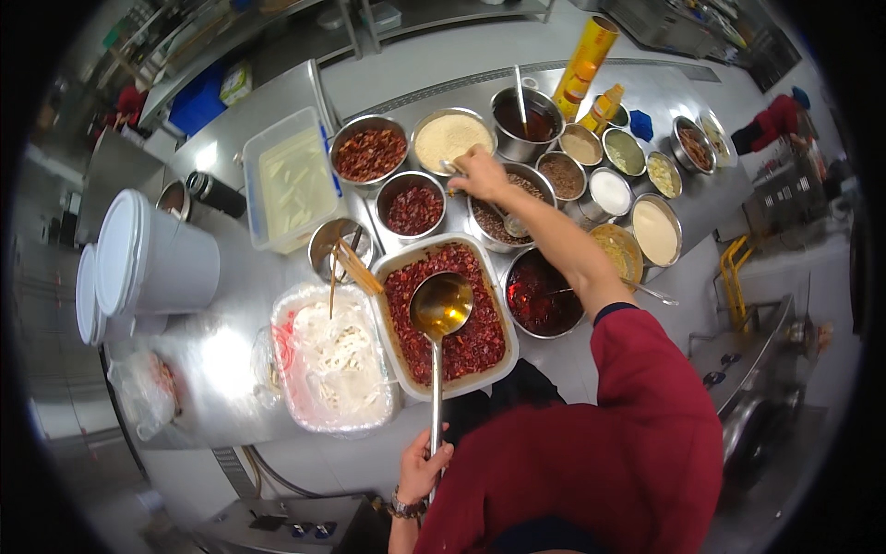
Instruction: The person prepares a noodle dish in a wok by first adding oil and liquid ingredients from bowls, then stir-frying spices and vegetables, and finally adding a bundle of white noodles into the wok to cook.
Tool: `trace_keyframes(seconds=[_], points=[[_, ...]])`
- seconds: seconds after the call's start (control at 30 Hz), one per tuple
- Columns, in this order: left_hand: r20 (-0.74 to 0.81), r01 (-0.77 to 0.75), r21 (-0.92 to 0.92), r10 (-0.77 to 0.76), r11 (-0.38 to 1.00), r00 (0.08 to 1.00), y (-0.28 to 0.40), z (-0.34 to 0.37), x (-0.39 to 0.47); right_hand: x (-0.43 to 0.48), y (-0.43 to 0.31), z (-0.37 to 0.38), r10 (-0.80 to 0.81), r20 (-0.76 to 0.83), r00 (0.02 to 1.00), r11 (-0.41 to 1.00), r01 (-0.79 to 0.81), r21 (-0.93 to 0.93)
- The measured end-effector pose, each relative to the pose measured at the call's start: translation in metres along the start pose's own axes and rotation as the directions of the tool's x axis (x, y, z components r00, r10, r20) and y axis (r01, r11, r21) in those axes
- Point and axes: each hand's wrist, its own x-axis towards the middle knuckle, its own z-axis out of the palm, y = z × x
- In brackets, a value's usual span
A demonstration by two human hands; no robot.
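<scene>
My left hand grips the long metal handle of a ladle whose bowl holds clear yellow liquid, likely oil. That bowl hangs over a white plastic tub filled with a red chopped chili mixture. My right hand reaches to the near rim of a steel bowl of pale seeds, probably sesame. Something small and shiny shows at its fingertips; whether the fingers hold it is unclear. Beneath the right forearm is a bowl of dark peppercorn-like spice with a metal spoon in it.
Dried chili pieces fill two steel bowls. A pot of dark red liquid stands right of the tub. Left are a plastic-lined container of white food, a clear bin and white buckets. Another person is far right.
</scene>
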Motion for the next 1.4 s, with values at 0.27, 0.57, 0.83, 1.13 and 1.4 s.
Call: trace_keyframes(seconds=[0.27, 0.57, 0.83, 1.13, 1.4], points=[[0.049, 0.0, 0.009, 0.0, 1.0, 0.999, -0.001, 0.007, 0.0, -0.042, -0.008, -0.056, -0.039, -0.209, 0.977, 0.982, 0.076, 0.172], [0.149, -0.09, 0.019, 0.086, 0.996, 0.985, 0.02, 0.03, 0.035, -0.176, 0.036, -0.12, -0.251, 0.242, 0.937, 0.956, 0.202, 0.21], [0.018, -0.146, 0.008, 0.146, 0.989, 0.989, 0.02, 0.129, 0.052, -0.237, 0.084, -0.151, -0.44, -0.345, 0.829, 0.868, 0.491, 0.072], [-0.002, -0.153, -0.072, 0.154, 0.986, 0.988, -0.002, 0.231, 0.073, -0.408, 0.251, -0.212, 0.416, -0.492, 0.765, 0.857, -0.148, 0.494], [0.095, -0.056, 0.022, 0.053, 0.998, 0.994, 0.013, 0.261, 0.076, -0.413, 0.278, -0.18, 0.506, -0.468, 0.725, 0.817, -0.228, 0.53]])
